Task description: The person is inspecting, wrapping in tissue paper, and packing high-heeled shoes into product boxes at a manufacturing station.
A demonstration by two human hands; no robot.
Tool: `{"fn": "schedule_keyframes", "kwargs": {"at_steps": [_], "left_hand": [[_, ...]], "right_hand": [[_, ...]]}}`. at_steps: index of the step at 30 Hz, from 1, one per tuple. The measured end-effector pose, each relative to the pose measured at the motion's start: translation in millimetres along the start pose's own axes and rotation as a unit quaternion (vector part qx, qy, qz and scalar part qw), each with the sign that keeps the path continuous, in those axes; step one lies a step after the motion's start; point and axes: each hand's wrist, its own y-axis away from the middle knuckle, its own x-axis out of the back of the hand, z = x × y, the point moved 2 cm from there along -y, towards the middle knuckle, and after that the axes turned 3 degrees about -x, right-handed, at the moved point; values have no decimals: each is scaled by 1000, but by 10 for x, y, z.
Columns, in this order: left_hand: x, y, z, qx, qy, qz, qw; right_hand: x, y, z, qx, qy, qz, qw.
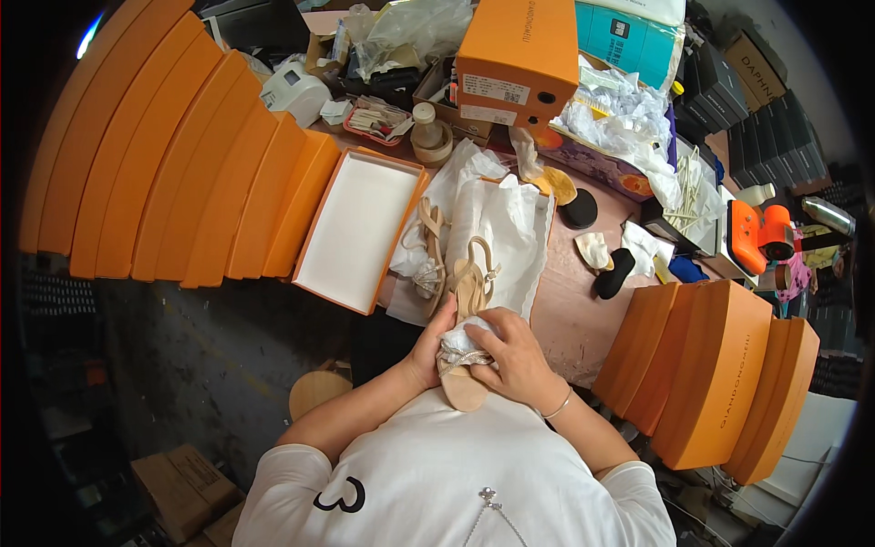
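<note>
A beige sandal (467, 392) with sparkly straps is held close against my front, its toe toward me and its ankle strap pointing away. My left hand (427, 354) closes round one side of it. My right hand (519, 359) grips the other side, fingers bent over the front straps. Crumpled white paper (463, 334) sits under those straps, between my hands. Just beyond, the matching sandal (427, 264) lies on white tissue. Beside that sandal is an open box (549, 239) lined with tissue, partly behind the held sandal.
A white-lined orange box part (351, 232) lies to the left, next to a long row of orange boxes (173, 155). More orange boxes (706, 365) stand at the right. A purple carton (620, 173) of crumpled paper, a black round pad (579, 210) and a bottle (425, 123) are farther back.
</note>
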Motion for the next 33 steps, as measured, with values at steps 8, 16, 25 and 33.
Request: {"fn": "schedule_keyframes", "kwargs": {"at_steps": [8, 16, 25, 33], "left_hand": [[14, 24, 12, 34, 4, -40, 999], [-20, -31, 35, 12, -31, -16, 999], [150, -55, -24, 56, -28, 38, 997], [205, -19, -58, 75, -5, 44, 996]], "right_hand": [[120, 97, 104, 19, -169, -38, 985], [269, 20, -172, 30, -50, -28, 998], [195, 61, -69, -47, -76, -54, 994], [161, 100, -35, -58, -105, -99, 988]]}}
